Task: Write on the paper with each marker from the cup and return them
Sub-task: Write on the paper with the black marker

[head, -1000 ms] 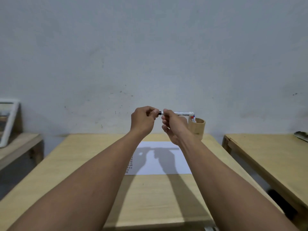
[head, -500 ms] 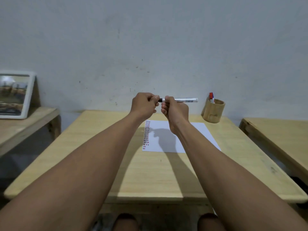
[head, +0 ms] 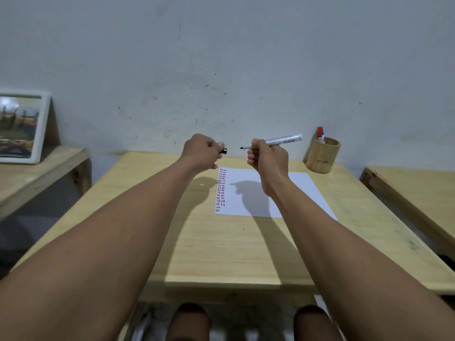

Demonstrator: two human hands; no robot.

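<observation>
My right hand point(head: 267, 157) grips a white-barrelled marker point(head: 283, 139) held roughly level above the table, its black tip bare and pointing left. My left hand point(head: 203, 151) is closed on the marker's black cap point(head: 224, 151), a short gap away from the tip. Below both hands lies a white sheet of paper point(head: 302, 190) with a column of small red, blue and black marks point(head: 221, 190) down its left edge. A wooden cup point(head: 322, 155) stands at the table's far right and holds a red-capped marker point(head: 319, 132) and another beside it.
The wooden table point(head: 221, 247) stands against a grey wall. A second wooden table point(head: 418, 193) sits to the right. On a low bench to the left leans a framed picture point(head: 19, 126). My knees show below the table's front edge.
The cap has come off the marker: my hands, joined on it before, have drawn apart, the left keeping the cap. The view has tilted downward.
</observation>
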